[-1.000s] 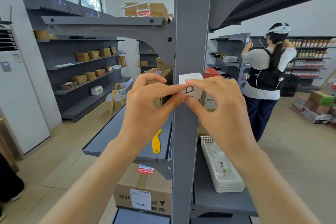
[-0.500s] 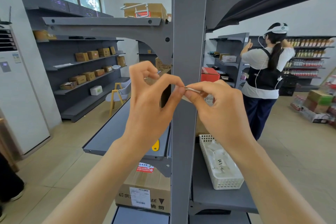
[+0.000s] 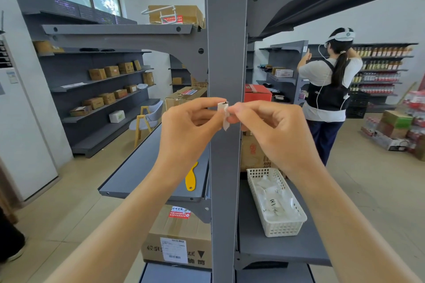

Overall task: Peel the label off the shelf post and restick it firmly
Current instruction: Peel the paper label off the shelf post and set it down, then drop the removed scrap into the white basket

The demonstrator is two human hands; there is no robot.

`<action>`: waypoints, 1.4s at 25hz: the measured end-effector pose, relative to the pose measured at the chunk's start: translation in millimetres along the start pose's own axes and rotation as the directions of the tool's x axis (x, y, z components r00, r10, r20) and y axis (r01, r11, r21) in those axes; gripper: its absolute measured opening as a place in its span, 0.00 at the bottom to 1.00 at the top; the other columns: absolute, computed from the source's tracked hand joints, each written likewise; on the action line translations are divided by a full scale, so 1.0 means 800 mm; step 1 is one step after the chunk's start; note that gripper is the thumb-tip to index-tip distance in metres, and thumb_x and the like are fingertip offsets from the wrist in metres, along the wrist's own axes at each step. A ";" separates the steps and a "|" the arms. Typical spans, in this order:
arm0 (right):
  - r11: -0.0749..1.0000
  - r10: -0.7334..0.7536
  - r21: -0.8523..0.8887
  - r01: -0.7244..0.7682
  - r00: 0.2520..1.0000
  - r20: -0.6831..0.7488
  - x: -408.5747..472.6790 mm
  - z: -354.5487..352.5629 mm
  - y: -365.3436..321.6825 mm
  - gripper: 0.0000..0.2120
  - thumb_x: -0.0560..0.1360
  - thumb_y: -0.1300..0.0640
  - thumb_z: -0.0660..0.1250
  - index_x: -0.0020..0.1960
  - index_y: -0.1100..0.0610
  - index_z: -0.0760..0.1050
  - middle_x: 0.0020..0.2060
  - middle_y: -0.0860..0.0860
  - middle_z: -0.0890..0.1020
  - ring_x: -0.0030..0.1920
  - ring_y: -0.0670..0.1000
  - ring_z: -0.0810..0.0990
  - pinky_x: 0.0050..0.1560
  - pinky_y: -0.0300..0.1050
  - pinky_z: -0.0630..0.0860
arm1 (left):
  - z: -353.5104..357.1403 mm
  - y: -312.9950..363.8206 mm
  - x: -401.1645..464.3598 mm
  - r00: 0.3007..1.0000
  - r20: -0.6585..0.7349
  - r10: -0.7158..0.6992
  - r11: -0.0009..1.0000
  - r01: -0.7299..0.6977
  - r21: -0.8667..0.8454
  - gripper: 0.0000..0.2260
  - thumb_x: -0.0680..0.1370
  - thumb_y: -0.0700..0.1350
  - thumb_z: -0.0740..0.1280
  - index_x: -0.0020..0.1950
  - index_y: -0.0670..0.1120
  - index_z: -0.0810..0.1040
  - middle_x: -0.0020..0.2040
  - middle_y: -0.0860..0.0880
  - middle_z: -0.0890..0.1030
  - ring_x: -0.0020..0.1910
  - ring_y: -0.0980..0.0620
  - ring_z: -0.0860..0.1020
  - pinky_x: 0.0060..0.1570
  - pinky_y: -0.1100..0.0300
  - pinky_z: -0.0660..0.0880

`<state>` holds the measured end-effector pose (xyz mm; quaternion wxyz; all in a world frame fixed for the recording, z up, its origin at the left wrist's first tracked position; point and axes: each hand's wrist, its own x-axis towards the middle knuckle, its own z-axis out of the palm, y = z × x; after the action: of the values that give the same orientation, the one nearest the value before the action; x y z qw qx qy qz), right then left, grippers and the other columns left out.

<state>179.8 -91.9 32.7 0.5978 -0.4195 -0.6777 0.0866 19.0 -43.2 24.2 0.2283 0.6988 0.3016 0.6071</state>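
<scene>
Head view | frame centre: label (image 3: pixel 225 114) off the shelf post (image 3: pixel 226 53), pinched between left hand (image 3: pixel 192 126) and right hand (image 3: pixel 273 126), fingertips clamped on it | risk: curled label may fold, stick to itself.

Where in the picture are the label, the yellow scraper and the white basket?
label (image 3: pixel 224 114), head view: middle of the white strip pinched between both hands.
yellow scraper (image 3: pixel 190 178), head view: its flat blade on the shelf.
white basket (image 3: pixel 288 227), head view: its near slotted wall.

Both hands raised, left hand (image 3: pixel 188 126) and right hand (image 3: pixel 273 128) fingertips pinched together.
</scene>
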 end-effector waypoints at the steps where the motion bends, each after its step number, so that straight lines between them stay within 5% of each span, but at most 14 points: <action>1: 1.000 -0.023 -0.018 0.023 1.000 0.017 -0.001 -0.001 0.001 0.07 0.80 0.53 0.70 0.50 0.51 0.87 0.41 0.44 0.88 0.44 0.47 0.87 0.48 0.48 0.83 | 0.002 0.001 -0.001 1.000 0.010 -0.018 0.999 0.018 -0.038 0.09 0.76 0.41 0.75 0.54 0.50 0.85 0.38 0.58 0.87 0.39 0.59 0.87 0.41 0.68 0.81; 7: 0.992 -0.010 -0.129 -0.005 0.993 -0.121 0.001 -0.013 0.026 0.09 0.75 0.49 0.75 0.55 0.49 0.84 0.41 0.45 0.86 0.41 0.45 0.83 0.41 0.34 0.78 | 0.032 0.009 -0.010 0.982 0.188 -0.028 0.971 0.072 -0.228 0.11 0.82 0.40 0.65 0.58 0.53 0.84 0.49 0.53 0.88 0.51 0.53 0.86 0.51 0.57 0.83; 9: 0.993 0.042 -0.104 -0.059 0.987 -0.156 -0.001 -0.026 0.035 0.07 0.74 0.50 0.76 0.52 0.48 0.85 0.41 0.44 0.87 0.41 0.45 0.85 0.43 0.39 0.81 | 0.047 0.005 -0.010 0.966 0.256 -0.019 0.968 0.082 -0.238 0.11 0.83 0.42 0.64 0.60 0.53 0.83 0.53 0.53 0.87 0.56 0.53 0.85 0.56 0.53 0.82; 11: 0.986 0.151 -0.044 -0.162 0.970 -0.189 -0.005 -0.041 0.042 0.06 0.72 0.50 0.78 0.48 0.46 0.86 0.39 0.43 0.88 0.37 0.45 0.86 0.39 0.42 0.84 | 0.064 -0.003 -0.009 0.961 0.277 0.000 0.976 0.061 -0.211 0.10 0.82 0.45 0.66 0.59 0.54 0.84 0.53 0.54 0.87 0.55 0.54 0.85 0.57 0.51 0.82; 15: 0.950 0.294 -0.039 -0.311 0.926 -0.237 -0.016 -0.068 0.069 0.06 0.70 0.50 0.80 0.46 0.49 0.88 0.34 0.43 0.87 0.25 0.41 0.78 0.31 0.31 0.76 | 0.109 -0.021 -0.012 0.973 0.231 -0.012 0.980 0.057 -0.190 0.08 0.80 0.43 0.69 0.56 0.53 0.85 0.50 0.52 0.88 0.50 0.53 0.86 0.51 0.51 0.84; 21: 0.897 0.392 -0.130 -0.422 0.896 -0.208 -0.030 -0.099 0.128 0.06 0.77 0.54 0.73 0.51 0.49 0.87 0.37 0.44 0.87 0.28 0.40 0.78 0.35 0.33 0.76 | 0.175 -0.047 -0.015 0.970 0.232 -0.070 0.997 0.061 0.048 0.07 0.79 0.46 0.70 0.54 0.55 0.85 0.42 0.61 0.85 0.42 0.66 0.83 0.46 0.70 0.79; 25: 0.821 0.506 -0.199 -0.535 0.844 -0.179 -0.041 -0.092 0.194 0.14 0.75 0.50 0.75 0.59 0.51 0.81 0.39 0.47 0.88 0.39 0.45 0.84 0.49 0.46 0.82 | 0.207 -0.091 -0.022 0.912 0.307 -0.271 0.961 0.240 0.136 0.04 0.78 0.49 0.71 0.50 0.54 0.86 0.42 0.60 0.84 0.41 0.71 0.79 0.39 0.78 0.72; 31: 0.660 0.691 -0.281 -0.697 0.710 -0.138 -0.079 -0.074 0.291 0.08 0.72 0.50 0.78 0.48 0.50 0.84 0.38 0.46 0.87 0.43 0.48 0.85 0.53 0.50 0.83 | 0.249 -0.174 -0.056 0.786 0.323 -0.528 0.841 0.428 0.332 0.13 0.77 0.49 0.72 0.61 0.52 0.79 0.45 0.56 0.83 0.47 0.56 0.82 0.44 0.62 0.74; 35: 0.575 0.751 -0.406 -0.710 0.656 -0.082 -0.098 -0.057 0.329 0.03 0.74 0.50 0.75 0.46 0.48 0.86 0.41 0.44 0.86 0.43 0.48 0.84 0.48 0.45 0.81 | 0.264 -0.211 -0.078 0.755 0.392 -0.526 0.798 0.280 0.533 0.14 0.80 0.49 0.68 0.64 0.50 0.73 0.47 0.51 0.85 0.49 0.49 0.82 0.49 0.53 0.78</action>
<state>337.2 4.1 -175.5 0.3739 -0.7700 -0.4751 0.2039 197.8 43.2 -169.3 0.2651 0.7846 0.5050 0.2431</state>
